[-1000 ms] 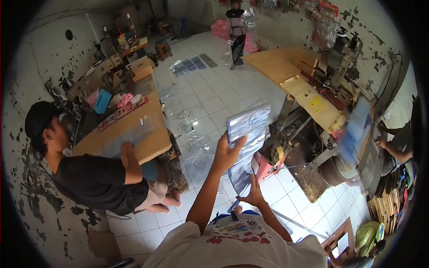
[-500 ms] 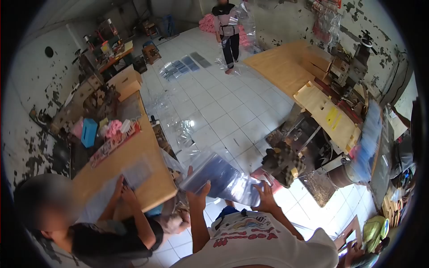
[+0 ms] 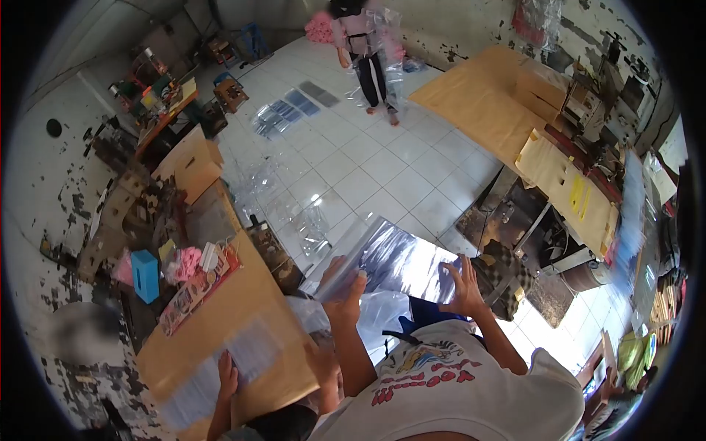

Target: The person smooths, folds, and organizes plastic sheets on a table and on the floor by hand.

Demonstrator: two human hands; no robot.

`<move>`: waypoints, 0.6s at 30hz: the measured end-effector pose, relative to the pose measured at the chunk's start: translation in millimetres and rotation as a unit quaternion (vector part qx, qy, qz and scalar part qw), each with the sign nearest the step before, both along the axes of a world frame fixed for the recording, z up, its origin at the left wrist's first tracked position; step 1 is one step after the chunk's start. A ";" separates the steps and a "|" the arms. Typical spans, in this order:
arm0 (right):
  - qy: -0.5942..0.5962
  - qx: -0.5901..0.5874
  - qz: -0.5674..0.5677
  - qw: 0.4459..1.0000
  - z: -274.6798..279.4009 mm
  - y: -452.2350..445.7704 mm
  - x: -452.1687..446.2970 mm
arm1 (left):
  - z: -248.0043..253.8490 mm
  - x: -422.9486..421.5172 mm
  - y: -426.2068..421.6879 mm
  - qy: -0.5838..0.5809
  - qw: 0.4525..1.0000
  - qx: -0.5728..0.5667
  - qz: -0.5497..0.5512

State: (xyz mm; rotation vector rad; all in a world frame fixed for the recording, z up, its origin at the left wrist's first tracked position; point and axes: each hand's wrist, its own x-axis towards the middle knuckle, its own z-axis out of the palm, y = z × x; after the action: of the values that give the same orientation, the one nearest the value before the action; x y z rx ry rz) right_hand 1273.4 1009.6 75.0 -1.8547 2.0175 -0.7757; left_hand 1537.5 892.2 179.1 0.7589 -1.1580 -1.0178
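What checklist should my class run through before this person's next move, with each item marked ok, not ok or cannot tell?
1. Left hand holds the plastic sheeting, thumb on top: ok.
2. Right hand is at the sheeting's opposite end: ok.
3. Right hand's hold is firm: cannot tell.
4. Number of layers is known: cannot tell; glare and transparency hide it.
5. Co-worker's hand is apart from the held sheeting: ok, it is over the brown tabletop.
6. Floor is free of loose plastic: not ok, clear pieces lie there.
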 end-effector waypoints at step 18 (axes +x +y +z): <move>-0.078 -0.017 -0.017 0.997 -62.2 -373.0 -134.5 | 52.0 -187.3 -381.6 -0.248 0.913 -0.265 -0.189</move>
State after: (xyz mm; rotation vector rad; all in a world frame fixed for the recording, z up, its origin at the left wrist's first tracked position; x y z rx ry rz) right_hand 1138.9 636.6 12.8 -1.7230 1.9547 -0.9403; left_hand 1350.2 510.7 231.1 0.3592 -1.9806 -0.7705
